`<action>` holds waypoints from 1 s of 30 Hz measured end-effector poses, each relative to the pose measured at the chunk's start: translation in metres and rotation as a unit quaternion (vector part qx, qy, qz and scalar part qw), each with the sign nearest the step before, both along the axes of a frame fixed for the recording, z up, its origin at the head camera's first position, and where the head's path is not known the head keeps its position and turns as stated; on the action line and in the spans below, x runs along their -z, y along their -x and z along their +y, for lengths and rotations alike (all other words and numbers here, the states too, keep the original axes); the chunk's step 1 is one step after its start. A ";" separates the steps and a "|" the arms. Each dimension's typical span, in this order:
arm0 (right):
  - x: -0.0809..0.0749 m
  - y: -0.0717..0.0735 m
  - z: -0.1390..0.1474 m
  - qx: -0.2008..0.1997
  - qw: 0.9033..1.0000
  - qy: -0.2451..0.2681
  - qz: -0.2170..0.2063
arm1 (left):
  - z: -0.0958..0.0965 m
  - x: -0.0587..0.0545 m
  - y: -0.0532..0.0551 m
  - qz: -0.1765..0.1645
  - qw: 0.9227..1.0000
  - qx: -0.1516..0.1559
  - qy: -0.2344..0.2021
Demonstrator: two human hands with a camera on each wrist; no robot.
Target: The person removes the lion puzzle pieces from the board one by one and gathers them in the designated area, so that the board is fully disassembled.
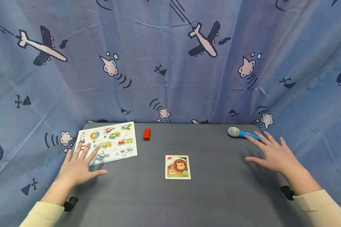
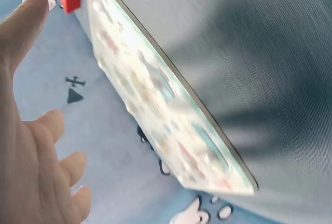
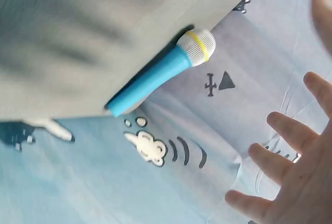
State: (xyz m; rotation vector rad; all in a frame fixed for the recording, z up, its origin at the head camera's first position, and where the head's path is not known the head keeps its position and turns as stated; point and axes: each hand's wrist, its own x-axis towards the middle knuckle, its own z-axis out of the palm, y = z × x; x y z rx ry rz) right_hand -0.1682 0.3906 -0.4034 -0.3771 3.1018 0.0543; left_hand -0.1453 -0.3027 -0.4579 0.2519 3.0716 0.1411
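Note:
My left hand (image 1: 75, 170), fingers spread, hovers above the near left part of a white puzzle board (image 1: 128, 138) with vehicle pictures. In the left wrist view the board (image 2: 155, 99) looks washed out by light, and the hand (image 2: 36, 167) holds nothing. At the right, my right hand (image 1: 275, 154) is spread just in front of a blue toy microphone (image 1: 244, 133) with a grey head. The right wrist view shows the microphone (image 3: 155, 76) lying apart from the hand (image 3: 303, 177). A small lion puzzle (image 1: 177, 167) lies mid-table, and a red block (image 1: 147, 134) sits beside the board.
The grey table (image 1: 210, 195) ends at a blue curtain (image 1: 170, 63) printed with planes and clouds, which hangs behind it and along both sides. A black band (image 1: 71, 204) is on the left wrist, another black band (image 1: 287, 192) on the right.

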 end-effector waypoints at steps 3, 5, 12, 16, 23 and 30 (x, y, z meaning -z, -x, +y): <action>0.003 0.000 -0.005 -0.012 1.000 0.013 0.010 | 0.011 0.004 0.003 0.012 1.000 0.014 -0.007; 0.006 0.001 -0.010 -0.017 0.999 0.026 0.013 | 0.019 0.007 0.004 0.016 1.000 0.019 -0.012; 0.018 0.006 -0.031 -0.004 0.996 0.084 -0.003 | 0.045 0.021 0.003 0.025 0.998 0.032 -0.044; 0.024 0.007 -0.041 0.001 0.993 0.117 -0.012 | 0.063 0.032 0.003 0.043 0.996 0.046 -0.071; 0.037 0.011 -0.062 -0.013 0.983 0.185 -0.006 | 0.097 0.046 0.005 0.054 0.988 0.057 -0.130; 0.050 0.017 -0.083 -0.035 0.976 0.216 -0.005 | 0.123 0.057 0.005 0.018 0.983 0.061 -0.170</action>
